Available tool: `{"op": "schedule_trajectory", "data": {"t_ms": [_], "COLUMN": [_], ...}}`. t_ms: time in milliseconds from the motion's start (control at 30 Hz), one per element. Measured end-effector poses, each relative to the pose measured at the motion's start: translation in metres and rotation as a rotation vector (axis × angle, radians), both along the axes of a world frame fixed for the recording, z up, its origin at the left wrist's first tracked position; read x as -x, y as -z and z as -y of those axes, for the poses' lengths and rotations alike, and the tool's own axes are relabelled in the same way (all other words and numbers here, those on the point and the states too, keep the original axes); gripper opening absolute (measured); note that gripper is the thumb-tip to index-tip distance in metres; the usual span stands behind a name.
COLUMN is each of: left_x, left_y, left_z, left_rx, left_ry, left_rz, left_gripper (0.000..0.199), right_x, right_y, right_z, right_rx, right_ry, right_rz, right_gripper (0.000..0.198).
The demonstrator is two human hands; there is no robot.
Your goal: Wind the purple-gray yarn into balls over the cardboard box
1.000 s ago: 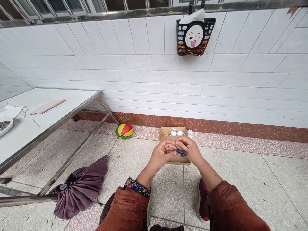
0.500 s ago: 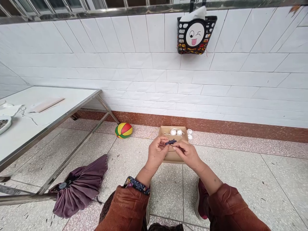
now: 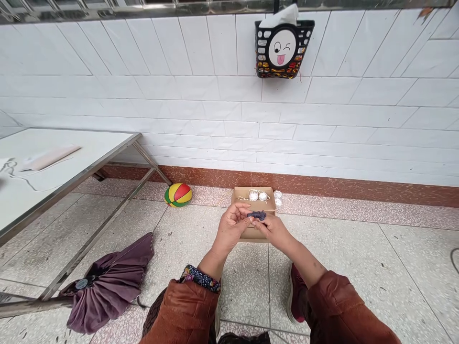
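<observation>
Between my two hands is a small dark blue-purple bundle of cord [image 3: 256,215], held above a cardboard box [image 3: 235,195]. My left hand [image 3: 231,225] pinches its left end between thumb and fingers. On the other side my right hand [image 3: 272,229] grips the bundle, thumb tip close to the left thumb. Two white balls of string [image 3: 258,196] with loose ends lie in the far part of the box. The hands hide the box's middle.
Beside the box sit more white balls [image 3: 278,198]. A colourful ball [image 3: 178,195] rests near the wall, left of the box. Further left are a folded purple umbrella [image 3: 111,286] and a metal-framed table [image 3: 107,138]. A black basket [image 3: 283,50] hangs on the wall.
My right hand has come in closer to my left, and its fingers now close round the bundle. The view has shifted slightly to the right.
</observation>
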State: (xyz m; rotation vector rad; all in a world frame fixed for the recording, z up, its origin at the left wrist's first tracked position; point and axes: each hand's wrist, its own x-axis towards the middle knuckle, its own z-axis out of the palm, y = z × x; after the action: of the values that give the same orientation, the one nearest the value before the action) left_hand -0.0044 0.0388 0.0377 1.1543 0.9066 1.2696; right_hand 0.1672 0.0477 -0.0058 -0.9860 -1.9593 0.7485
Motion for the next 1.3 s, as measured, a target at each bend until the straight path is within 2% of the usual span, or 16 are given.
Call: {"op": "schedule_trajectory", "data": {"t_ms": [100,200,267,333,400,467,600,700,800,900,1033,1133,1300], "left_x": [0.000,-0.001,-0.001,-0.002,-0.003,-0.004,-0.006,-0.006,-0.007,-0.008,-0.011,-0.012,-0.010], "left_y": [0.004,0.008,0.008,0.007,0.005,0.002,0.001,0.005,0.009,0.008,0.004,0.005,0.006], "left_z": [-0.003,-0.004,-0.003,-0.001,0.001,0.001,-0.002,-0.006,-0.006,-0.003,0.001,0.002,0.000], "left_rx": [-0.050,-0.111,-0.114,-0.086,-0.049,-0.021,-0.019,-0.047,-0.065,-0.054,0.004,0.031,0.041], "left_ry": [-0.082,-0.131,-0.069,0.058,0.170,0.200,0.076,-0.065,-0.126,-0.037,0.137,0.187,0.167], "left_rz": [-0.127,-0.280,-0.313,-0.282,-0.193,-0.079,0.032,-0.064,-0.197,-0.221,-0.122,-0.037,0.076], "left_gripper": [0.032,0.029,0.029,0.029,0.031,0.037,0.046,0.044,0.042,0.043,0.042,0.043,0.045], "right_x": [0.000,-0.007,-0.013,-0.017,-0.019,-0.016,-0.005,-0.004,-0.011,-0.021,-0.025,-0.021,-0.013], "right_y": [-0.012,-0.026,-0.032,-0.033,-0.027,-0.017,-0.004,-0.011,-0.025,-0.031,-0.025,-0.017,-0.005], "right_z": [0.014,0.020,0.017,0.010,0.002,-0.002,0.005,0.015,0.016,0.007,-0.006,-0.009,-0.005], "right_rx": [-0.052,-0.109,-0.120,-0.112,-0.091,-0.051,-0.006,-0.040,-0.071,-0.060,0.004,0.057,0.100], "right_ry": [-0.032,-0.003,0.047,0.109,0.166,0.182,0.097,0.035,0.078,0.185,0.282,0.242,0.131], "right_rz": [0.063,0.059,0.031,-0.017,-0.067,-0.088,0.015,0.049,-0.041,-0.129,-0.169,-0.188,-0.158], "right_gripper": [0.022,0.021,0.022,0.021,0.021,0.020,0.020,0.021,0.019,0.019,0.021,0.022,0.014]}}
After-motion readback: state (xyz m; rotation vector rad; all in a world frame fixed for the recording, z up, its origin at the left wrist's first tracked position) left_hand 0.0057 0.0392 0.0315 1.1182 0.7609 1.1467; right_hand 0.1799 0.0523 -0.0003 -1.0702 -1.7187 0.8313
